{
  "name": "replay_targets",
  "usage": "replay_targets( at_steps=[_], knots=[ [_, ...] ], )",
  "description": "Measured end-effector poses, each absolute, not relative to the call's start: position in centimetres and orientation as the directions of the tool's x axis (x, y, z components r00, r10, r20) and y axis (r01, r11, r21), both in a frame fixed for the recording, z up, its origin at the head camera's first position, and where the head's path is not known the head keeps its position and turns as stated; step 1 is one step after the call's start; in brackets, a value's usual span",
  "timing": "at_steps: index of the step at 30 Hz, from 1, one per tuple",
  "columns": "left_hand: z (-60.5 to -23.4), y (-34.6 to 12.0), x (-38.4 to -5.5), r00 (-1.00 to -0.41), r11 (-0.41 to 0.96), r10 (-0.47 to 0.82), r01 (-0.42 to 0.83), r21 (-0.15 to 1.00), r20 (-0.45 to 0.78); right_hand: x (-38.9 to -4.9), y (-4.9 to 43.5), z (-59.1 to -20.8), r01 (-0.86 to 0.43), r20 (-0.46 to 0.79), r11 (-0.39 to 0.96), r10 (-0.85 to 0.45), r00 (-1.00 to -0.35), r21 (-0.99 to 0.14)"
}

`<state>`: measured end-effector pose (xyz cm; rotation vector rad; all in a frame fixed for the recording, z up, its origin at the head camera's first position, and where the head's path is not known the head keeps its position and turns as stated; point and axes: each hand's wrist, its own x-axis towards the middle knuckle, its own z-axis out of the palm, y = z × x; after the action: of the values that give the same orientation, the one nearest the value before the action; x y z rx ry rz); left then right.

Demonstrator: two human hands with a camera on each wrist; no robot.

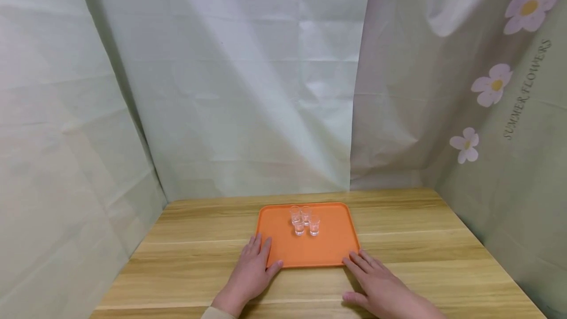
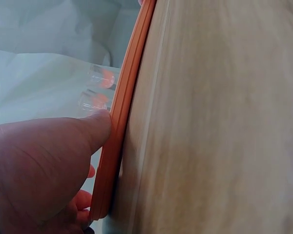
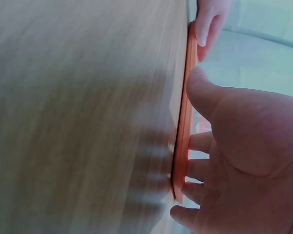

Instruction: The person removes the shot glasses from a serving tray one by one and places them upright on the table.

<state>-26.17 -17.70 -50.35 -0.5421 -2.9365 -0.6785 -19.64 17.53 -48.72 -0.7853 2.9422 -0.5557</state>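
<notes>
An orange tray (image 1: pixel 285 252) lies flat on the wooden table. Several small clear shot glasses (image 1: pixel 314 226) stand upright in a cluster on its far half. My left hand (image 1: pixel 251 272) rests at the near left corner, with its thumb against the front rim (image 2: pixel 118 122) and its other fingers extended along the left side. At the near right corner, my right hand (image 1: pixel 378 284) touches the tray with its extended fingertips, the thumb spread away from the rim. In the right wrist view the fingers (image 3: pixel 198 168) lie by the tray edge.
Wood-grain tabletop (image 1: pixel 190 260) surrounds the tray on all sides. Pale hanging sheets (image 1: pixel 248 87) stand behind the table and along both sides. The right sheet carries printed flowers (image 1: pixel 491 85) and lettering.
</notes>
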Motion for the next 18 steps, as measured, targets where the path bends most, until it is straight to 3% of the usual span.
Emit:
replay_targets(
  at_steps=[10,18],
  knots=[
    [-50.7,-18.2,-26.6,-0.934,0.826,0.315,0.359,0.436,0.171,-20.6,17.7,-48.1,-0.482,0.124,0.798,-0.471,-0.873,-0.362],
    [-51.2,-18.6,-27.3,-0.928,0.835,0.274,0.359,0.416,0.251,-23.3,17.0,-47.6,-0.431,0.223,0.786,-0.369,-0.902,-0.443]
  ],
)
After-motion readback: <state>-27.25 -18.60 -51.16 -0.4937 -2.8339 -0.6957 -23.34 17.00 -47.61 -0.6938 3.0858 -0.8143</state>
